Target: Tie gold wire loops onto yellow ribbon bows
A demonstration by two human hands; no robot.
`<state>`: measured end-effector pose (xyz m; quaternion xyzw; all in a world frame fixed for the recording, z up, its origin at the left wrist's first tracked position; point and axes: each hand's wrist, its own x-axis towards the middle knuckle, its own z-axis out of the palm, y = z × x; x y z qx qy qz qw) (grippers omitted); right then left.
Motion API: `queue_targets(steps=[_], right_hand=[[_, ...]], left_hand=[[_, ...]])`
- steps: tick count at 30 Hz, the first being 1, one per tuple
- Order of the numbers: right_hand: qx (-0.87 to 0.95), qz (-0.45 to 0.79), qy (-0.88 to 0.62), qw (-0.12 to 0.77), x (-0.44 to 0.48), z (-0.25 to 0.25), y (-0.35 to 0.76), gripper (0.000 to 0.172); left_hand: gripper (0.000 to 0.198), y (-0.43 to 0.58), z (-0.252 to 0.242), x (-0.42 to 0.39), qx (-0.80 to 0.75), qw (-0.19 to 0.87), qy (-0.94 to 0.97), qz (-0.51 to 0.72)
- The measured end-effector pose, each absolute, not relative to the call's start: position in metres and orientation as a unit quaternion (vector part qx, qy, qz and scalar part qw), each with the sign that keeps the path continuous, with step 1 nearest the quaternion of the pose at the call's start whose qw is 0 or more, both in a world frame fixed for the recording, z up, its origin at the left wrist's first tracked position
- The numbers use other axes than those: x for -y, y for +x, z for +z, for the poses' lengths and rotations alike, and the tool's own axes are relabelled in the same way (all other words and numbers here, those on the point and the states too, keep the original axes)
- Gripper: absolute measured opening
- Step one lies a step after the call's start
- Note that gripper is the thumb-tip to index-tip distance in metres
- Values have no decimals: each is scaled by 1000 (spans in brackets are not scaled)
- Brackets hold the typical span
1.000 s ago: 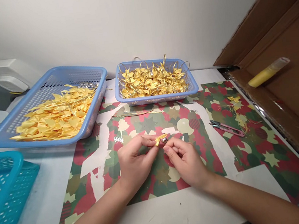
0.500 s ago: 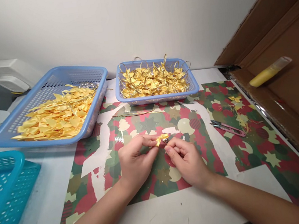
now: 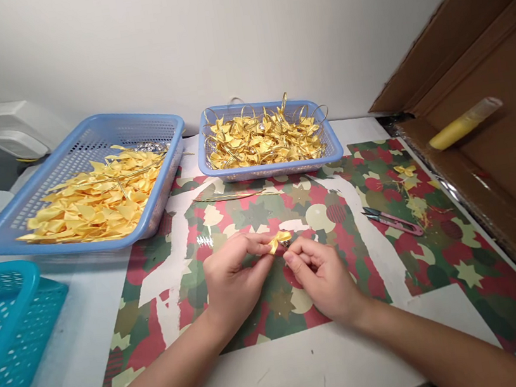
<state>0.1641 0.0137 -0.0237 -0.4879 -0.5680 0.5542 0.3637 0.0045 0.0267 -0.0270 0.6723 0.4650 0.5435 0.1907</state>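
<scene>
My left hand (image 3: 234, 280) pinches a small yellow ribbon bow (image 3: 278, 240) between thumb and forefinger, just above the patterned paper. My right hand (image 3: 323, 274) is closed beside it, its fingertips pinched at the bow's right end on something tiny I cannot make out. Both hands rest low over the middle of the red and green paper sheet (image 3: 251, 213).
A large blue basket (image 3: 88, 147) of flat yellow ribbon pieces sits back left. A smaller blue basket (image 3: 273, 167) of finished gold-looped bows stands at the back centre. Pink snips (image 3: 392, 220) lie right of my hands. A teal basket (image 3: 2, 319) is at left, a cardboard box (image 3: 495, 141) with a yellow tube (image 3: 462, 124) at right.
The hands have barely moved. The yellow bow between the fingertips has turned slightly and shows more of its loops.
</scene>
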Motion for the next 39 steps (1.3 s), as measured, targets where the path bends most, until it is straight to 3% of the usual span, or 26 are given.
queue_targets(steps=[17, 29, 39], right_hand=[[501, 626, -464, 377, -16, -29, 164, 33], [705, 415, -452, 355, -15, -21, 165, 16], [656, 482, -443, 377, -11, -31, 165, 15]], left_hand=[[17, 4, -25, -29, -445, 141, 706, 533], [16, 5, -25, -30, -402, 111, 721, 554], [17, 5, -21, -31, -366, 129, 736, 554]])
